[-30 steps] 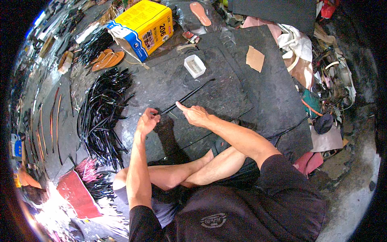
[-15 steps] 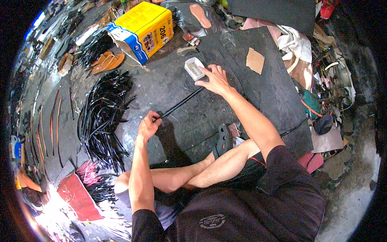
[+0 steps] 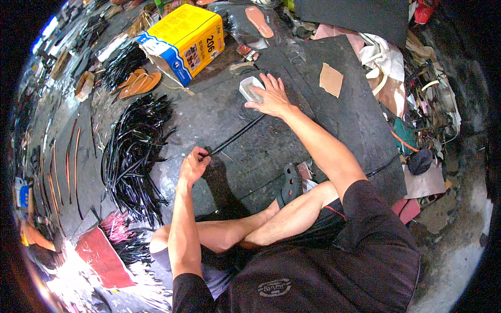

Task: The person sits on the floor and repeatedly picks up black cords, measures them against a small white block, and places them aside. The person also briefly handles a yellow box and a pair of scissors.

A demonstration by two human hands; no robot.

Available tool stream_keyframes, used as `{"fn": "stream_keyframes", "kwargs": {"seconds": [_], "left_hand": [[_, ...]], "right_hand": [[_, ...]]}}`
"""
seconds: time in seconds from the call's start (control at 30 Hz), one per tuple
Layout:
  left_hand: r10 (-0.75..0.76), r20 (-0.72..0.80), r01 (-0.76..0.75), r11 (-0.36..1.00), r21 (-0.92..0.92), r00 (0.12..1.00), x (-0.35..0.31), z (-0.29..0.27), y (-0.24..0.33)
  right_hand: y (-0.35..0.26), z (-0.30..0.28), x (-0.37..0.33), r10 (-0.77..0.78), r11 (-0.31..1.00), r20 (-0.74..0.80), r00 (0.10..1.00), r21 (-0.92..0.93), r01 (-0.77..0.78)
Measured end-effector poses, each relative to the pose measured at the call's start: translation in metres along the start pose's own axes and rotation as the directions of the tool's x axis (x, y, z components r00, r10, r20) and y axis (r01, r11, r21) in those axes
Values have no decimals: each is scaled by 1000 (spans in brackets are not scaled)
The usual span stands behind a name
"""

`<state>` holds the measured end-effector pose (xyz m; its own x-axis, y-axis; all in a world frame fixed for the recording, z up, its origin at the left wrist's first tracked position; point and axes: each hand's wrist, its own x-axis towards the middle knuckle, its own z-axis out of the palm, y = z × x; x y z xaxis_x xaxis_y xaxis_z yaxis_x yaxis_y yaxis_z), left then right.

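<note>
Thin black strip (image 3: 235,133), perhaps doubled, lying slantwise over the dark sheet (image 3: 276,156) between the two hands. Held at its near end in the left hand (image 3: 195,163), pinched between thumb and curled fingers; out of sight at the far end, beneath the right hand (image 3: 271,98).

Looks light, slender and glossy. Likely bends readily, more like rubber or soft plastic than rod, yet seems springy enough to lie fairly straight. Probably slips through a loose grip, given the sheen; not fragile, but apt to twist or curl when held at one end only. Best taken near the ends: pinched flat at the near one, pressed against the sheet at the far one. Likely to sag when lifted by the middle.

At the right hand, a spread grip, with nothing visibly pinched, reaching over the near right side of the white tub (image 3: 246,93). Cannot tell whether touching the rim or just above it. Appears light and thin-walled, the tub, so easy to nudge or tip; best taken by opposite walls, low down. Holds something pale, too unclear to name.

Just left of the left hand, a tangled bundle (image 3: 131,161) of similar strips, likely to snag; best drawn from by one loose end.
</note>
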<state>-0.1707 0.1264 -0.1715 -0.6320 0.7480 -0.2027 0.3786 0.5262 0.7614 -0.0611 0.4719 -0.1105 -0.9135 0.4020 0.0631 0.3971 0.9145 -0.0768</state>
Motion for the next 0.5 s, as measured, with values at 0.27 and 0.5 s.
{"fn": "stream_keyframes", "kwargs": {"seconds": [0.27,0.5], "left_hand": [[-53,31,54,998,-24,998,-2,-4,5],[-19,20,19,1000,-22,1000,0,0,0]], "right_hand": [[0,-1,2,26,1000,46,999,-3,-26],[-1,4,3,41,998,-10,999,40,-40]]}}
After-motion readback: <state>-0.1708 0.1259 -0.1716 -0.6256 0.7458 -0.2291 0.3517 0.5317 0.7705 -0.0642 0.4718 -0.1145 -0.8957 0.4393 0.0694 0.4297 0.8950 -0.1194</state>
